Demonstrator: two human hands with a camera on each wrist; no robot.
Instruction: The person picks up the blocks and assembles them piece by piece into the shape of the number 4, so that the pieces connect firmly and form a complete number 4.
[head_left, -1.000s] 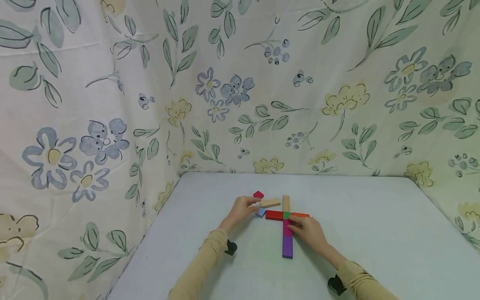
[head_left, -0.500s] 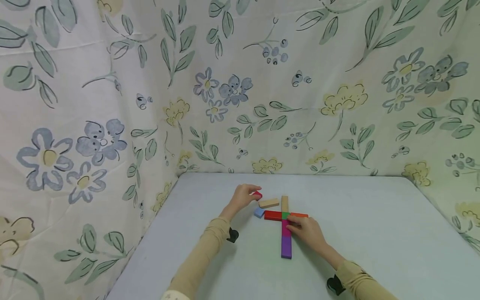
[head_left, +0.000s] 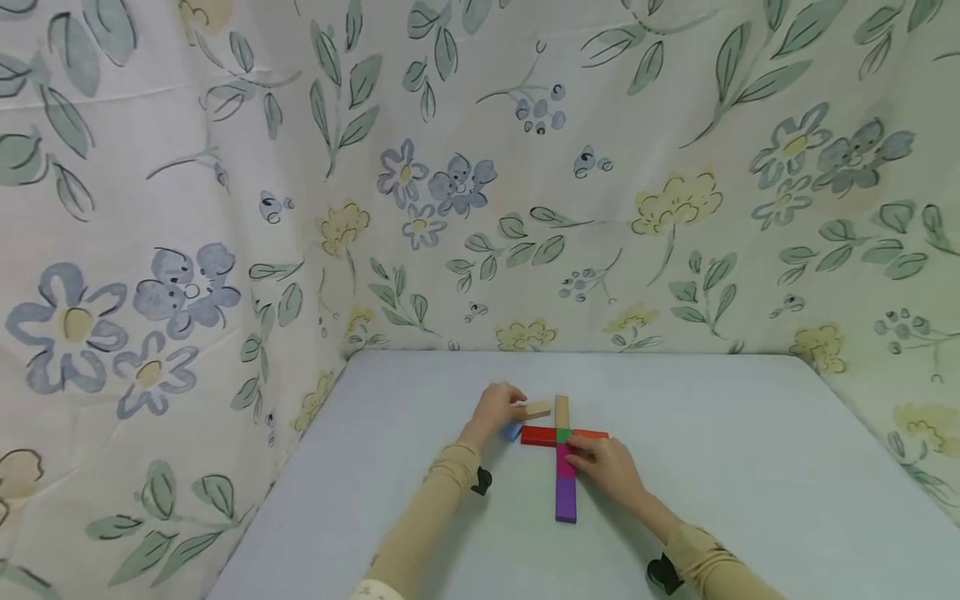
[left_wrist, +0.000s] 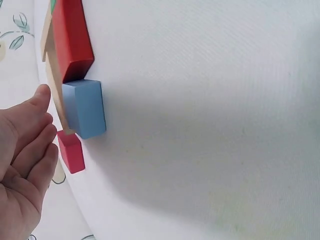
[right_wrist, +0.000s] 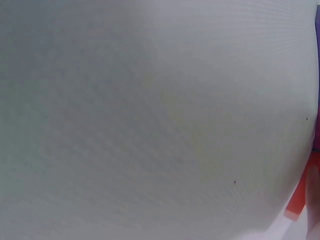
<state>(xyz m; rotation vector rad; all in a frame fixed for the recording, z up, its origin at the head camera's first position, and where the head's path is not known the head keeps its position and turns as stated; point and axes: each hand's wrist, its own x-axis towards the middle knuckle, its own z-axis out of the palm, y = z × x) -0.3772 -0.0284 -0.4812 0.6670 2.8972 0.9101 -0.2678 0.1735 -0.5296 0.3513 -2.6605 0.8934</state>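
A cross of flat wooden blocks lies on the table: a green block [head_left: 563, 434] at the centre, a red block [head_left: 538, 437] on its left, an orange block [head_left: 595, 434] on its right, a plain wood block [head_left: 562, 410] behind, magenta [head_left: 565, 467] and purple [head_left: 566, 502] blocks in front. My left hand [head_left: 497, 408] is over the left side, fingers fairly straight, beside a loose plain block [head_left: 537, 409] and a blue block [left_wrist: 90, 107]. A small pinkish-red block [left_wrist: 72, 152] shows past its fingertips, hidden in the head view. My right hand [head_left: 611, 467] rests fingertips on the green and magenta blocks.
The white table [head_left: 720, 467] extends around the blocks. A floral cloth [head_left: 450, 275] hangs along its back and sides. Dark wrist-worn devices [head_left: 482, 481] sit under both forearms.
My left hand went from near the blue block back to the small pinkish-red block, then came forward beside the loose plain block. My right hand stays on the cross. The head view shifted slightly.
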